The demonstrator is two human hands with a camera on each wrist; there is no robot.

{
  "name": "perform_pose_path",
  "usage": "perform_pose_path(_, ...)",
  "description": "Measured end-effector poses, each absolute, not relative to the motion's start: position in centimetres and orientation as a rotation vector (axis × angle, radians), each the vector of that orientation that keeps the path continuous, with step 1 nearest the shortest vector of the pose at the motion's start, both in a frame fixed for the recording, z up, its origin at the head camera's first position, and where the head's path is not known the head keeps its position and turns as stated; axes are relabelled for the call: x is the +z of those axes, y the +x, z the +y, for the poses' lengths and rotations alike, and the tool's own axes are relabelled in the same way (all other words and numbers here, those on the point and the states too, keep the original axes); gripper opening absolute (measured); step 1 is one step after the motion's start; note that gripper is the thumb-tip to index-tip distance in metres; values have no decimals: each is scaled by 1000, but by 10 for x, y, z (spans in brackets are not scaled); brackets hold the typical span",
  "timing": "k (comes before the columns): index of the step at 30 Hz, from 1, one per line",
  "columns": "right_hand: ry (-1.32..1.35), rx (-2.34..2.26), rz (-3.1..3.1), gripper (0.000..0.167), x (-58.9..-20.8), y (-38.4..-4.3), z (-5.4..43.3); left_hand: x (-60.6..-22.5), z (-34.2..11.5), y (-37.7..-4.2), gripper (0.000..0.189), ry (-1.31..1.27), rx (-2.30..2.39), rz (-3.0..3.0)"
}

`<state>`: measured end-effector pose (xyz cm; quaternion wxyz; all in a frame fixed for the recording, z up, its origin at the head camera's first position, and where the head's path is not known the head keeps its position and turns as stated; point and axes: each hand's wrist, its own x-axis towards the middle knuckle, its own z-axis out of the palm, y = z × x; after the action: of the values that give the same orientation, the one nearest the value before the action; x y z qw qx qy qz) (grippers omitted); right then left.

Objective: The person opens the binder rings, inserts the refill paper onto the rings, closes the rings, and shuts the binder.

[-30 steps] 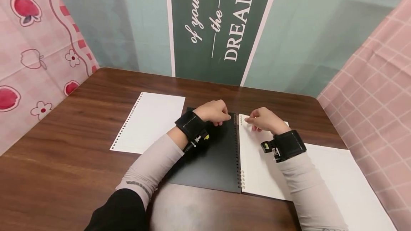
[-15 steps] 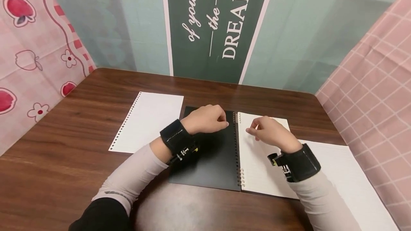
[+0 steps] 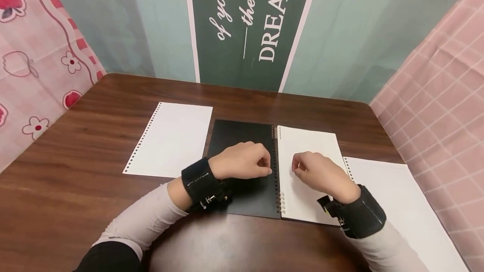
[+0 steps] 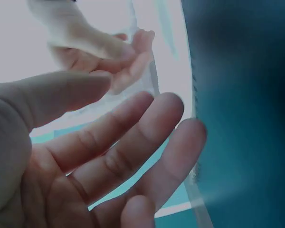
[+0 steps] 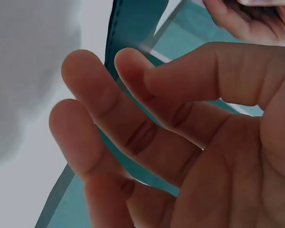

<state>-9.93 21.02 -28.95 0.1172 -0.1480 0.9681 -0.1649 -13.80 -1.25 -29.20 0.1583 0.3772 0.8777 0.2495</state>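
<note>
A loose-leaf notebook lies spread on the table, its black cover on the left and its white page stack on the right. Pale binding rings show at the spine's lower end. Above the black cover hovers my left hand, fingers loosely bent and holding nothing. Over the white pages hangs my right hand, likewise holding nothing. Relaxed, parted fingers of the left hand fill the left wrist view. In the right wrist view, the right hand's thumb lies close to its index finger with nothing between them.
A punched white sheet lies left of the notebook, its holes along its left edge. Another punched sheet lies at the right, near the pink grid cloth. The brown wooden table ends at a hanging teal cloth.
Both hands have drawn back from the top of the notebook's spine toward the person and moved slightly apart. The notebook and loose sheets stay in place while the head view shifts a little.
</note>
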Motion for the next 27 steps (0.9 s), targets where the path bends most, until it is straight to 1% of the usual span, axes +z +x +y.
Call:
perform_pose_path(7, -393, -465, 2800, 11, -288, -81, 205, -290, -5, -131, 18, 1083, 689, 2481)
perform_pose_path(12, -475, -528, 2732, 15, -295, -75, 205, -301, 6, -123, 20, 1084, 657, 2475)
perform_pose_path(21, -627, -675, 2654, 22, -305, -76, 207, -314, 19, -111, 29, 1121, 621, 2555)
perform_pose_path(27, -695, -713, 2656, 23, -310, -79, 207, -317, 22, -109, 32, 1140, 632, 2566)
